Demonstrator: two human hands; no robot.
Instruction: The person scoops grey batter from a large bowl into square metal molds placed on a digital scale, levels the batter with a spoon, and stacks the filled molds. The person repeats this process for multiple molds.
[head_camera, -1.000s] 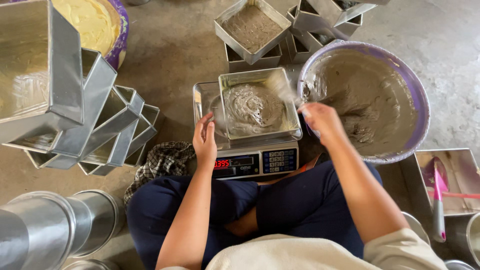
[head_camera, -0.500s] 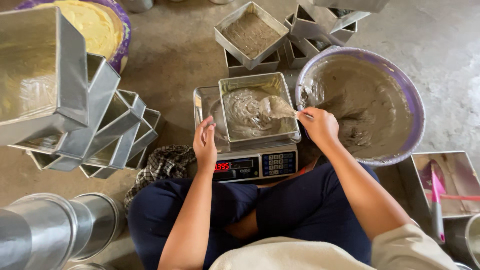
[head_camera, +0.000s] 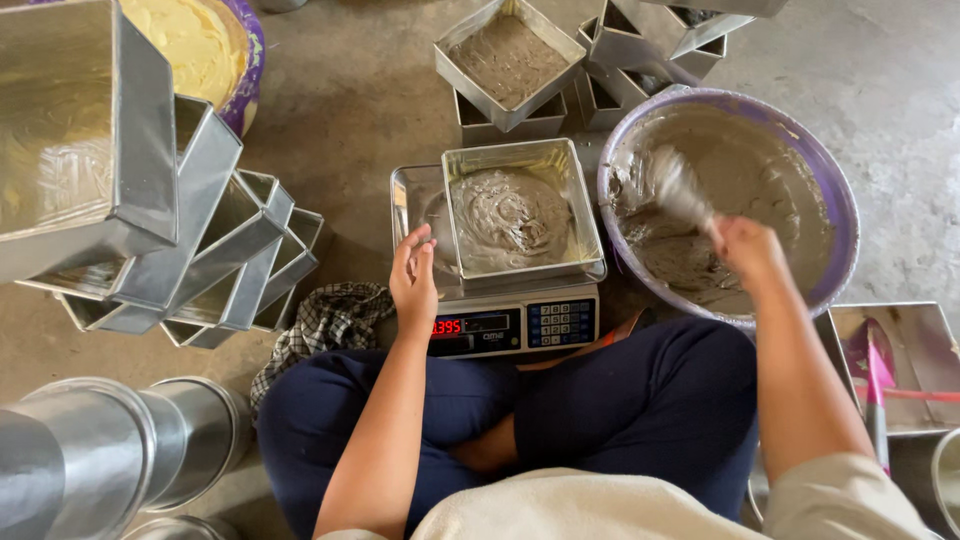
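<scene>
Right hand (head_camera: 748, 250) shut tight around the handle of a spoon (head_camera: 680, 188), deep inside the big purple bowl (head_camera: 838, 215) of grey batter (head_camera: 740, 180), spoon head coated and blurred. Left hand (head_camera: 413, 280) loosely open, fingers curled against the near left side of the square tin (head_camera: 523, 215), holding nothing else. Tin sitting on the steel plate of a small scale (head_camera: 515, 325) with red numbers lit, right in front of crossed legs in dark trousers on the floor (head_camera: 370, 90). Grey batter already in that tin, swirled, filling maybe the lower part, shiny walls showing bare above it; probably not full yet, with the spoon in the bowl as if for more. One more tin (head_camera: 510, 60) already filled with the same batter, set on top of an empty one, farther out behind the scale. A few empty tins (head_camera: 640, 45) just beside it, near the bowl's far rim. Lots of batter left in the bowl. A large stack of empty square tins (head_camera: 190, 250) waiting at the left, leaning on each other, and round tins (head_camera: 110, 460) lying lower left. Another purple bowl with yellow batter (head_camera: 195, 40) at top left, untouched. A checked cloth (head_camera: 325, 320) by the left knee. A tray with a pink tool (head_camera: 880, 375) at the right edge. So: one done, one partly done, most still to go.
</scene>
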